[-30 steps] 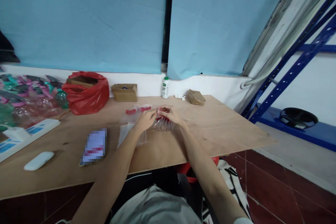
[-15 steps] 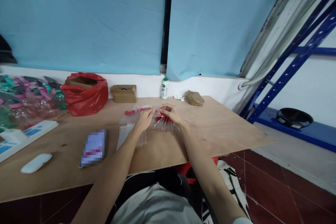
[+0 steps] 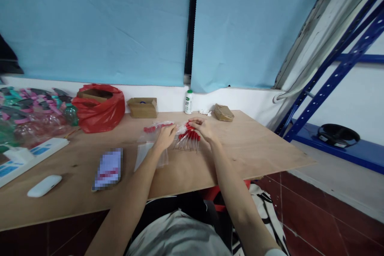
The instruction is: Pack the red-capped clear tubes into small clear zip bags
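Several thin clear rods with red ends point(image 3: 192, 139) lie fanned out on the wooden table point(image 3: 240, 148), just below my right hand point(image 3: 203, 129). The fingers of that hand are bent and closed on the red-ended pieces at the top of the fan. My left hand point(image 3: 166, 136) pinches the edge of a clear plastic bag point(image 3: 181, 129) beside them. Behind my left hand rests a clear bag with red pieces point(image 3: 152, 129). Flat clear plastic bags point(image 3: 143, 154) lie under and left of my left wrist.
Left are a phone point(image 3: 108, 170), a white case point(image 3: 45, 186), a power strip point(image 3: 48, 150), spray bottles point(image 3: 45, 122) and a red bag point(image 3: 102, 112). Along the wall stand an open cardboard box point(image 3: 143, 109), a white bottle point(image 3: 189, 102) and a brown package point(image 3: 223, 112).
My right hand has shifted slightly up and right, and more of the red ends show below it. My left hand has barely moved. The view has shifted a little.
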`<state>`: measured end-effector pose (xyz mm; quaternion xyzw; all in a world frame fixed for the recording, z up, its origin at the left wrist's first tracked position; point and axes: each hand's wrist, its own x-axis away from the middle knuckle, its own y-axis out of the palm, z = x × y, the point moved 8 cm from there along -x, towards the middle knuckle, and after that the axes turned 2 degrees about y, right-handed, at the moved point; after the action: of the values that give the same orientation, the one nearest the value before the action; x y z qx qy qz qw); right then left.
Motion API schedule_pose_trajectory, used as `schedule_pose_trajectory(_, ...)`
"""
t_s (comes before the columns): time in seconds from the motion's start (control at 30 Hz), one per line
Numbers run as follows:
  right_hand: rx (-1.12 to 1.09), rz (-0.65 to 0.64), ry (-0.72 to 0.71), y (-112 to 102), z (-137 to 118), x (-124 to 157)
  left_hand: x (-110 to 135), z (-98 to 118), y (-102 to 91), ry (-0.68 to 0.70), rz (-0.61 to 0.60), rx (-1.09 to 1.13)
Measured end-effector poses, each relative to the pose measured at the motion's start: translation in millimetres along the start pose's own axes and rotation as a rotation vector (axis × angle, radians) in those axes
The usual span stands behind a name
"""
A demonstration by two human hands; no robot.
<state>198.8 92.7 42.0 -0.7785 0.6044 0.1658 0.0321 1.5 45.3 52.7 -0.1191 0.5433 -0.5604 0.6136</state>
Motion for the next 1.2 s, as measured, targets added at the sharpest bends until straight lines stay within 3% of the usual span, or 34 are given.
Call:
schedule_pose_trajectory(0.17, -0.002, 0.154, -0.061, -47.6, -14.1, 0.8, 4.3, -23.5, -18.9, -0.197, 0.060, -0.156)
schedule_pose_trajectory(0.3, -0.013, 0.125, 0.050, -72.7, -11.7, 2.8, 6.6, -34.9, -26.4, -0.329, 0.120, -0.210)
schedule_pose_trajectory(0.43, 0.144, -0.100, 0.253, -66.3, 8.5, 3.1, 7.4, -35.6, -24.6, -0.365, 0.157, -0.199)
schedule_pose_trajectory(0.53, 0.259, -0.204, 0.278, -56.4, 22.9, 0.4, 6.4, -31.7, -18.6, -0.328, 0.158, -0.167)
schedule_pose_trajectory(0.83, 0.509, -0.068, 0.065, -58.7, 40.4, -16.4, 4.1, -25.7, -8.2, -0.275, 0.148, -0.100)
schedule_pose_trajectory(1.2, 0.512, 0.017, 0.166, -75.7, 42.8, -9.5, 4.8, -20.9, -6.5, -0.262, 0.145, -0.028)
